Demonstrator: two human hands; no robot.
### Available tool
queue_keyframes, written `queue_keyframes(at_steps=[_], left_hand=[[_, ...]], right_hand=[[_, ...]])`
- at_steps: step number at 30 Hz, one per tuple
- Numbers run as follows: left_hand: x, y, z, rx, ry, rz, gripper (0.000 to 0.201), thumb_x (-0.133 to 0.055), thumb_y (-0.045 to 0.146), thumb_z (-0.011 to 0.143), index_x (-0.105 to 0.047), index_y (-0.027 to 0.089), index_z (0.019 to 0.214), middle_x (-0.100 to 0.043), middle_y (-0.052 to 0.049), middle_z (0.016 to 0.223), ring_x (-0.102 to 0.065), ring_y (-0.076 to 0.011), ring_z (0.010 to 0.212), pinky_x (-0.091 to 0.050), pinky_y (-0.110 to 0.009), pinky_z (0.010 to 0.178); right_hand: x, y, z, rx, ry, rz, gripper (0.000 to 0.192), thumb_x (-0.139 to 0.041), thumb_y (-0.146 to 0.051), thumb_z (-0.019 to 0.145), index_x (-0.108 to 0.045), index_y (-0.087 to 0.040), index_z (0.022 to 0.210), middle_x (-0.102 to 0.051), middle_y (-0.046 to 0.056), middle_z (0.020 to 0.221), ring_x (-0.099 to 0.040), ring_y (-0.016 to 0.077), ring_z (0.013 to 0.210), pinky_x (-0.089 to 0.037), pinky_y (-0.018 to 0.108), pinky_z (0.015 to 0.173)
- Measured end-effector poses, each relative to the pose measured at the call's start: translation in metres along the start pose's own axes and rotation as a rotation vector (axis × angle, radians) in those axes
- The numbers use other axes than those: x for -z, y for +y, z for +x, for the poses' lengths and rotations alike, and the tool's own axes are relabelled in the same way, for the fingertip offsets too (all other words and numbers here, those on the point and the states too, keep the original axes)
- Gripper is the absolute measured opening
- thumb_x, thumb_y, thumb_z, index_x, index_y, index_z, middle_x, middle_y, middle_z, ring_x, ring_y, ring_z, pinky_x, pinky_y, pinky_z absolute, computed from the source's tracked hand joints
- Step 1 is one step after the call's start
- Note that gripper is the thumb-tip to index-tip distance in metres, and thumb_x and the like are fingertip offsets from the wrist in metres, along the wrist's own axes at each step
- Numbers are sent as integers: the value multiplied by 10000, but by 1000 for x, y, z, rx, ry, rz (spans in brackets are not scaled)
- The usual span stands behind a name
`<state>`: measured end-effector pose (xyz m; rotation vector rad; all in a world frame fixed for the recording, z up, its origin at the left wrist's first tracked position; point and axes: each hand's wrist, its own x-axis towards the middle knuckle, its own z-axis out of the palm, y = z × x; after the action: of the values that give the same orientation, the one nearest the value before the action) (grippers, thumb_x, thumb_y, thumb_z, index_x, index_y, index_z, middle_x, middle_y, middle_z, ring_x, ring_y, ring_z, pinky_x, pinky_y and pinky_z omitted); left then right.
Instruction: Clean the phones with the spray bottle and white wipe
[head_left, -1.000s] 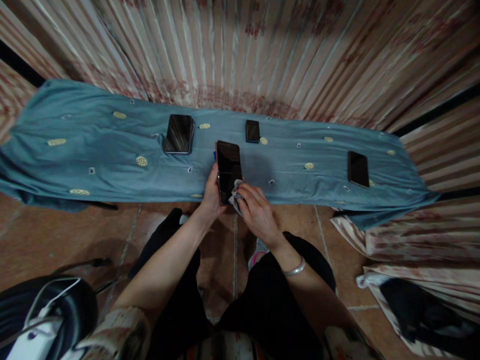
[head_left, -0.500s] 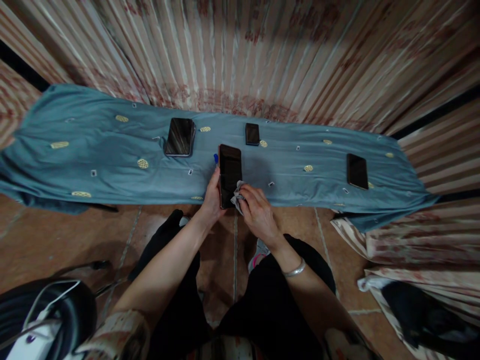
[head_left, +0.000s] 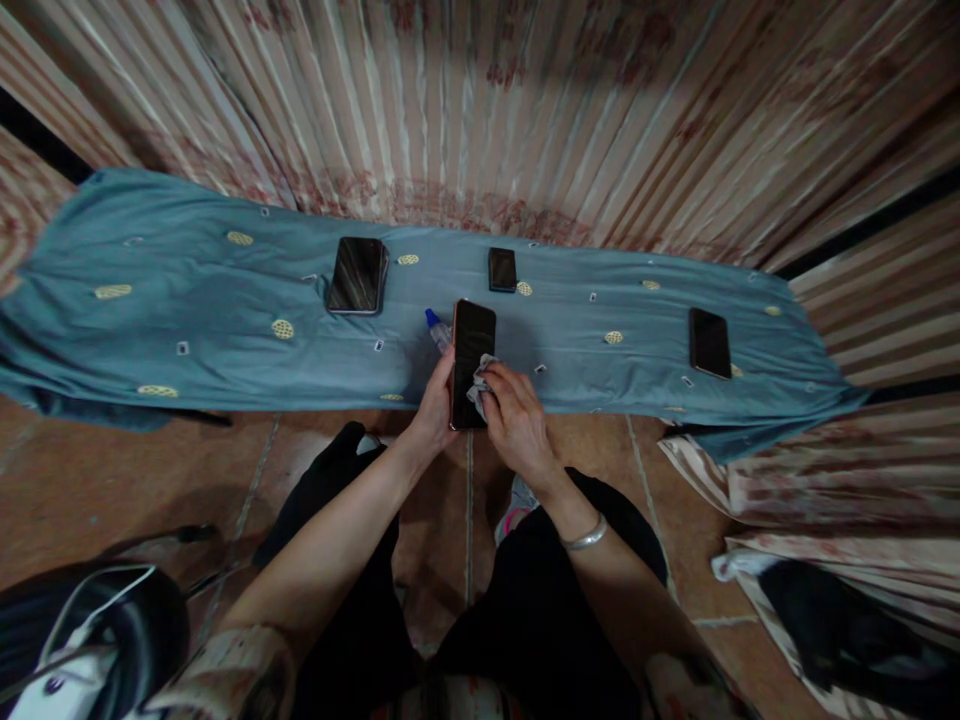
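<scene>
Phone (head_left: pixel 472 362) now tilted right vs 1 s ago, baring a blue-capped bottle (head_left: pixel 437 328) behind it. Left hand (head_left: pixel 435 410) grips phone's edge above teal cloth (head_left: pixel 187 300); right hand (head_left: pixel 514 420) presses wipe (head_left: pixel 480 375) on screen. Risk: hard rubbing could twist phone loose, dropping it onto tile.

Teal cloth (head_left: pixel 187 310) with yellow oval motifs, black-screened phone (head_left: pixel 471 360) with copper edge, grey-white wipe (head_left: pixel 480 378), blue-capped bottle (head_left: pixel 437 329), striped beige-red curtain (head_left: pixel 480 100).

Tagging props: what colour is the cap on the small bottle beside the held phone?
Blue cap on the small bottle; the head view, the only one, shows it.
</scene>
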<state>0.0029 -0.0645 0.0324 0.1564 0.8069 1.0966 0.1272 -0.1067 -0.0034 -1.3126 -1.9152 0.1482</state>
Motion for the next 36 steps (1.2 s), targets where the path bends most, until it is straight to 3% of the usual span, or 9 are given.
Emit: queue_keyframes(at_steps=[5,12,19,23,31,36], left_hand=[[-1,-4,0,22,22,6,377,-530,390,1055,-718,150,833,-720,-12,722,-629,-116,595,-502,-225,627],[-7,-1,-1,14,4,1,446,-455,379,1083,-736,137,837,-733,-25,712,-676,-119,640,-543,-216,694],[-3,-8,-1,7,19,22,335,-633,443,994,-720,157,842,-719,-5,721,-668,-126,642,-542,-227,679],[-4,-10,-3,41,59,-6,411,-524,383,1060,-685,152,760,-673,4,656,-604,-94,557,-485,-203,584],[-5,-8,-2,38,37,0,436,-450,364,1093,-702,144,812,-678,6,662,-582,-86,539,-477,-198,573],[1,-11,0,48,63,-5,365,-583,396,1031,-696,159,778,-676,10,664,-593,-99,555,-488,-217,599]], right_hand=[[-1,-6,2,20,15,33,335,-441,-197,1079,-710,-183,1279,-734,142,1319,-688,256,1181,-565,455,1086],[1,0,1,-30,15,4,322,-460,-193,1067,-708,-183,1272,-735,151,1330,-682,270,1196,-562,478,1099],[1,-7,1,10,3,-13,326,-454,-195,1075,-718,-169,1264,-732,152,1316,-691,251,1186,-565,435,1094],[-1,-9,1,28,1,10,330,-456,-175,1068,-720,-171,1265,-735,150,1316,-694,251,1184,-569,442,1089],[2,-6,1,-17,-2,-7,325,-465,-176,1060,-716,-191,1266,-738,134,1318,-693,257,1182,-580,464,1082],[0,-9,0,0,-21,32,347,-458,-175,1062,-714,-176,1296,-726,157,1339,-688,269,1205,-569,481,1099]])
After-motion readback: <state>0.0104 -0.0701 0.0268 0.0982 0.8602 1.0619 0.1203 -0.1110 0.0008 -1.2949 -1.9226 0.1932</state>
